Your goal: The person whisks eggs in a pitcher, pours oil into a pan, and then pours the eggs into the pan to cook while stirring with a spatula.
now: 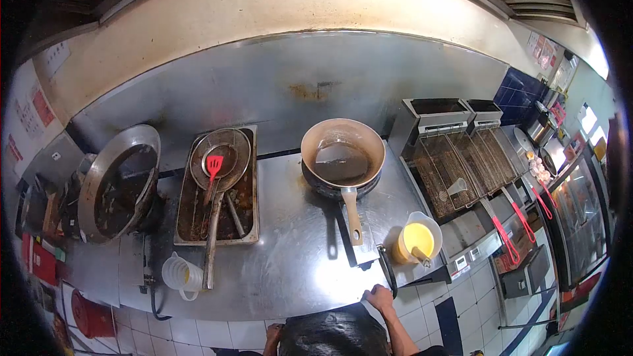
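My right hand rests as a loose fist on the front edge of the steel counter. It is right beside the end of a black curved handle, and contact is unclear. My left hand hangs lower, below the counter edge by my dark clothing, with its fingers hard to make out. Ahead of me stands a dark pan with a beige handle pointing toward me. A clear jug of yellow liquid sits to the right of my right hand.
A metal tray holds a wire strainer and a red spatula. A large wok leans at the left. A white measuring jug stands near the front edge. Fryer baskets with red handles fill the right.
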